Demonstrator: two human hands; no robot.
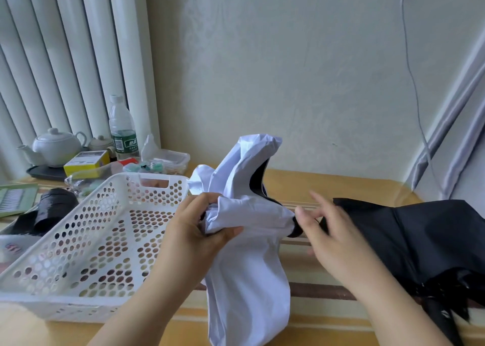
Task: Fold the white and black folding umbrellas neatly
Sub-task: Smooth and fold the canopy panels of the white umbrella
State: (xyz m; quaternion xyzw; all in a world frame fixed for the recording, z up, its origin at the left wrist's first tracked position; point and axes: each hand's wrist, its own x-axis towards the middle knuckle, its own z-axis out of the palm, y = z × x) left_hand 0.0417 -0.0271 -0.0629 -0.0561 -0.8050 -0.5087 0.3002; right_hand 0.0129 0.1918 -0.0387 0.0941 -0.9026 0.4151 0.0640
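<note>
Head view, looking down on a table (pixel 328 185) with a yellow striped cover. Centre frame: white umbrella (pixel 246 240), canopy loose and crumpled, bunched upward toward the wall and hanging down toward the near edge, a strip of dark lining showing at its upper right fold. Left hand (pixel 195 230) gripping the gathered white fabric at mid-height — fingers curled over the top of the bunch, thumb pressed under it. Right hand (pixel 333 233) just beside the umbrella's right edge, fingers spread and relaxed, holding nothing; fingertips close to a small dark part poking out of the white cloth (contact not clear through motion blur). Black umbrella (pixel 420 240) lying unfolded on the table at the right, behind and past the right hand, fabric slack, ribs trailing off toward the lower right corner.

Left of the white umbrella: perforated white plastic basket (pixel 86 243), touching or nearly touching the left forearm. Beyond it — a white teapot (pixel 56 146) on a dark tray, a clear water bottle (pixel 122 130), a yellow box (pixel 86 163), a clear lidded container (pixel 168 159), and a black roll (pixel 49 209) at the far left.
</note>
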